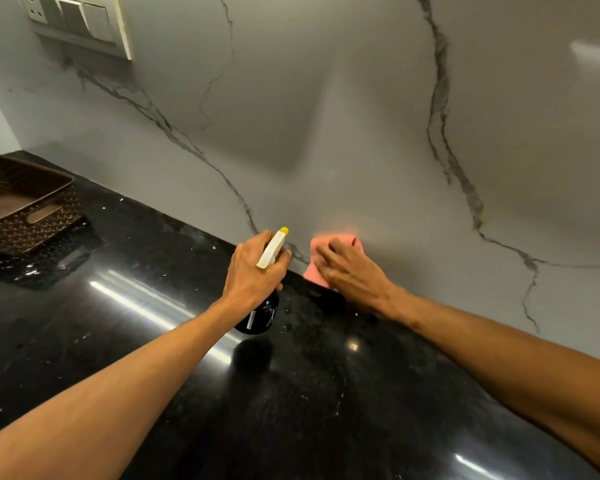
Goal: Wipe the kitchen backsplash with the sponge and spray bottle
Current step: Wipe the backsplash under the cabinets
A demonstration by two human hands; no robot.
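The grey marble backsplash (326, 133) with dark veins fills the upper view. My right hand (352, 271) presses a pink sponge (315, 268) flat against the bottom of the backsplash, just above the counter; the hand covers most of the sponge. My left hand (250, 271) grips a black spray bottle (260, 317) around its neck. The bottle's white trigger head with a yellow nozzle (283, 231) points at the wall just left of the sponge. The bottle hangs a little above the counter.
A glossy black speckled countertop (153, 341) runs below the wall, with a few water drops near the bottle. A brown woven basket (25, 206) stands at the far left. A switch and socket plate (80, 22) is mounted on the wall at upper left.
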